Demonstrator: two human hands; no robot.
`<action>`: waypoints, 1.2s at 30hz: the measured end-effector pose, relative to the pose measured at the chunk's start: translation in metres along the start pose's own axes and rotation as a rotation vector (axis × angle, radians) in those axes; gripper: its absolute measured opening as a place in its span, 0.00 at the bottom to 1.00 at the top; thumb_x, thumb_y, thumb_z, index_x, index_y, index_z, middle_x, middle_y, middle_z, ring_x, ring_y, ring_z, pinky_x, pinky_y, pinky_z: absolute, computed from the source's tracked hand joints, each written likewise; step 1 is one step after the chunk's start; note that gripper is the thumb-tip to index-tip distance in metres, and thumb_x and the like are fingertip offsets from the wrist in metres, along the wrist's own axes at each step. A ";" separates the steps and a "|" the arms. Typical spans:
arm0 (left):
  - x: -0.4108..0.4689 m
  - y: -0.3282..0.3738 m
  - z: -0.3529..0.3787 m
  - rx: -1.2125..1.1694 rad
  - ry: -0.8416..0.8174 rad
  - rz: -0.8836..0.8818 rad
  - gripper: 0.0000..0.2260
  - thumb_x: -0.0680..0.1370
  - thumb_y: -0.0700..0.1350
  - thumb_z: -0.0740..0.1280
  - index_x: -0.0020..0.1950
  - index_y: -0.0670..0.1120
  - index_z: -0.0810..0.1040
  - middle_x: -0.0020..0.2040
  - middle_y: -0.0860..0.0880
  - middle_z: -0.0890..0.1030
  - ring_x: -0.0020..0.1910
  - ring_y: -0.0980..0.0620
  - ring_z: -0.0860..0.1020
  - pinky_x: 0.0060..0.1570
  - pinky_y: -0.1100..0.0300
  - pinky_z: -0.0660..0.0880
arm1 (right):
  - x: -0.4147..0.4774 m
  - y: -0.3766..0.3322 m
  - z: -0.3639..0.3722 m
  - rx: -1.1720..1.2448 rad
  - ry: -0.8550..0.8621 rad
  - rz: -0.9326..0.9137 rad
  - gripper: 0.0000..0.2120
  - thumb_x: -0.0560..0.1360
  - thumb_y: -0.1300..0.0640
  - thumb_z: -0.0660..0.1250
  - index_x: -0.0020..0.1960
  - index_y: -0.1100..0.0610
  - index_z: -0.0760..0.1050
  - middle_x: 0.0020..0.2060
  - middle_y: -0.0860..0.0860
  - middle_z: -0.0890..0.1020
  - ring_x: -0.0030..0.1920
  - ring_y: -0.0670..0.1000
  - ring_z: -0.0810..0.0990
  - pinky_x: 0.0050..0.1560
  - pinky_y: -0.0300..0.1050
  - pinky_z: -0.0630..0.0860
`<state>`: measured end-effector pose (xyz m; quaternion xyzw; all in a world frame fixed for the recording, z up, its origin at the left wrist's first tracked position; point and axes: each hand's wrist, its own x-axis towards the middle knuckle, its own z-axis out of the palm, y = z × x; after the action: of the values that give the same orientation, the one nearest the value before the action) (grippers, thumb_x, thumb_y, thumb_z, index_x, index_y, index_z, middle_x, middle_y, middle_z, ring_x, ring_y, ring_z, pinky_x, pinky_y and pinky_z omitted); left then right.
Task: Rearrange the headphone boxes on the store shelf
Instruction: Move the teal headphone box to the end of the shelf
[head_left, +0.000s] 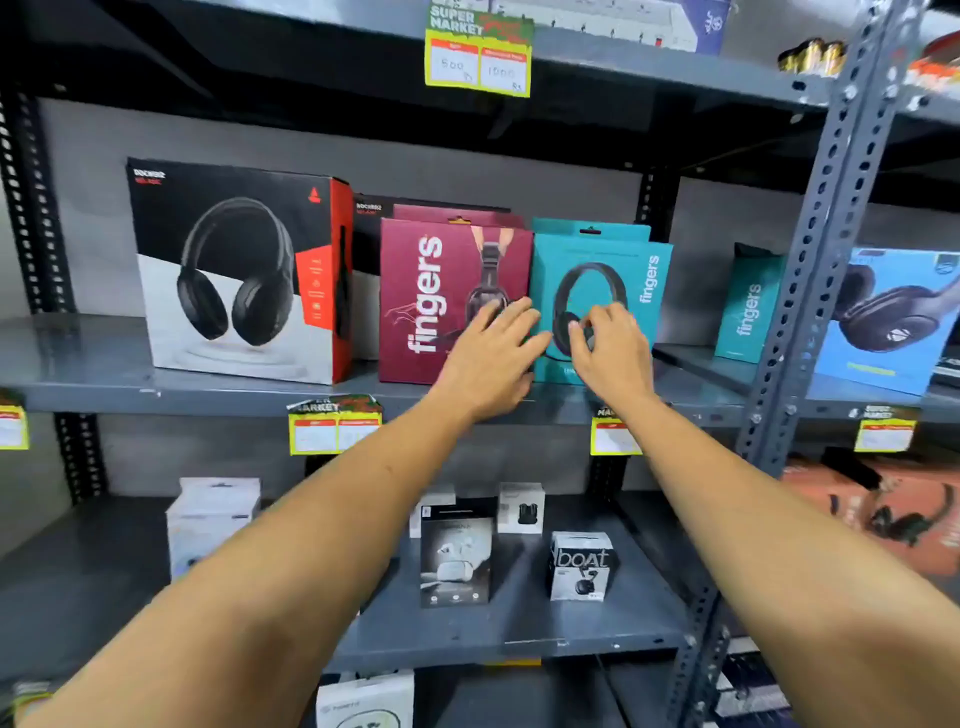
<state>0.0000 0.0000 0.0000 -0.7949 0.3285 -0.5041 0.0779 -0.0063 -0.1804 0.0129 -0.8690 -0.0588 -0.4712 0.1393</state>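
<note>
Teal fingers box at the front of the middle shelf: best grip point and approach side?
Grip the teal fingers box by its two narrow vertical edges, coming from the front. It stands upright, face out; the maroon fingers box crowds its left edge, so slide it forward first. Both the left hand and right hand are already at its face.

Head-worn view, close, facing the shelf (208, 387) front, slightly downward.

Two bare forearms run up from the lower corners, no sleeve, watch or band showing along either. The left hand (491, 358) and the right hand (613, 353) wear no gloves or rings, and the short nails look unpainted.
</note>
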 end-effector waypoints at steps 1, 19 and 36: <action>0.002 0.004 0.005 0.013 -0.029 0.014 0.24 0.67 0.47 0.74 0.62 0.42 0.78 0.65 0.39 0.77 0.69 0.39 0.72 0.68 0.41 0.66 | -0.003 0.007 -0.001 0.021 0.009 0.024 0.13 0.79 0.53 0.61 0.47 0.64 0.75 0.49 0.62 0.77 0.52 0.63 0.75 0.49 0.58 0.72; 0.042 0.036 0.058 -0.860 -0.172 -0.919 0.33 0.77 0.56 0.66 0.73 0.37 0.59 0.69 0.37 0.71 0.67 0.37 0.71 0.64 0.44 0.71 | 0.021 0.107 0.024 0.910 -0.232 0.615 0.38 0.67 0.34 0.71 0.69 0.53 0.66 0.64 0.51 0.78 0.59 0.50 0.79 0.60 0.50 0.78; 0.037 0.049 0.059 -0.784 0.127 -0.849 0.30 0.79 0.63 0.58 0.77 0.52 0.60 0.60 0.45 0.71 0.58 0.46 0.75 0.54 0.53 0.72 | 0.023 0.115 0.022 1.071 -0.327 0.591 0.46 0.56 0.24 0.70 0.68 0.45 0.70 0.61 0.47 0.81 0.60 0.50 0.81 0.66 0.55 0.74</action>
<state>0.0385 -0.0718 -0.0230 -0.7947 0.1473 -0.3786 -0.4510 0.0512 -0.2844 -0.0011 -0.7192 -0.0645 -0.1792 0.6682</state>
